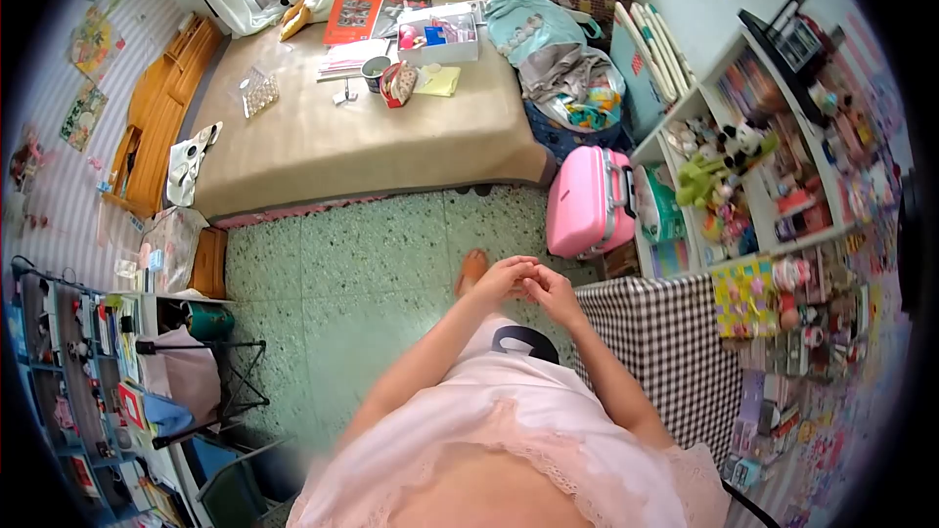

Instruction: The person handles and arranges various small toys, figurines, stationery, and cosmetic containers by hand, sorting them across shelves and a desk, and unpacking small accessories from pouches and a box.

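In the head view my left hand (503,279) and my right hand (554,294) meet in front of my body, above the floor. The fingers of both are bent inward and touch at the tips. No object shows between them. Below the hands are my white shorts (486,336) with a dark print, and my bare foot (471,269) stands on the speckled green floor (337,279). Close to my right hand lies a black-and-white checkered cloth (653,332).
Ahead is a bed (323,132) with a white box (440,44), a cup (375,73), a red patterned pouch (399,85) and papers. A pink suitcase (590,200) stands beside a white shelf (690,200) of toys. A folding chair (186,376) is at left.
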A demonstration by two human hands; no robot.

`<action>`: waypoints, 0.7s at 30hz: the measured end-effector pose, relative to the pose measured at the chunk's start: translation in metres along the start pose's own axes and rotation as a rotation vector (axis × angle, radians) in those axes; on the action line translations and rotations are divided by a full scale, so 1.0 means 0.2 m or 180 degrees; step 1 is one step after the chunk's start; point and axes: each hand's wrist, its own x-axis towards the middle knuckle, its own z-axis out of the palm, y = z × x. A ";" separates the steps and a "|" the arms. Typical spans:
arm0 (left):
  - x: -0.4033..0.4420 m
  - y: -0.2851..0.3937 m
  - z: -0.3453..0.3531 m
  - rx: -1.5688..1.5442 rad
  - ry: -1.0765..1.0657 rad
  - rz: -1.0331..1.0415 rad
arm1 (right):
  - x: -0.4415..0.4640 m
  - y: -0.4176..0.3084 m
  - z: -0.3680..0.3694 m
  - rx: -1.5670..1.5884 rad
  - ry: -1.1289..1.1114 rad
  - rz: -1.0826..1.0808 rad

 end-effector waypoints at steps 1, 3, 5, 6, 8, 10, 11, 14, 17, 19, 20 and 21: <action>0.04 0.09 -0.07 -0.0140 0.0009 -0.0022 | 0.13 -0.01 0.01 0.0004 -0.0013 -0.0010; 0.14 0.26 -0.25 -0.0143 0.0057 0.0030 | 0.39 -0.04 0.02 0.0166 -0.0207 0.0087; 0.20 0.45 -0.42 -0.0177 0.0129 0.0044 | 0.66 -0.11 0.04 0.0061 -0.0234 0.0023; 0.22 0.59 -0.49 -0.0162 0.0304 0.0088 | 0.81 -0.16 0.05 -0.0055 -0.0221 -0.0058; 0.30 0.84 -0.67 -0.0155 0.0486 0.0287 | 1.15 -0.25 0.07 -0.0319 -0.0266 -0.0295; 0.39 1.01 -0.84 -0.0245 0.0696 0.0518 | 1.36 -0.36 0.12 -0.0445 -0.0284 -0.0570; 0.43 1.05 -0.90 -0.0311 0.0877 0.0824 | 1.47 -0.42 0.15 -0.0383 -0.0377 -0.0509; 0.51 1.20 -1.02 -0.0584 0.0971 0.0776 | 1.75 -0.55 0.21 -0.0281 -0.0658 -0.0511; 0.66 1.31 -1.17 -0.0756 0.0935 0.0549 | 2.00 -0.60 0.26 -0.0188 -0.0881 -0.0612; 0.78 1.41 -1.27 -0.0839 0.0714 0.0433 | 2.18 -0.60 0.27 -0.0327 -0.0821 -0.0521; 0.84 1.47 -1.32 -0.0829 0.0652 0.0383 | 2.27 -0.60 0.27 -0.0473 -0.0839 -0.0206; 0.91 1.53 -1.37 -0.0820 0.0619 0.0338 | 2.36 -0.58 0.26 -0.0466 -0.0802 -0.0164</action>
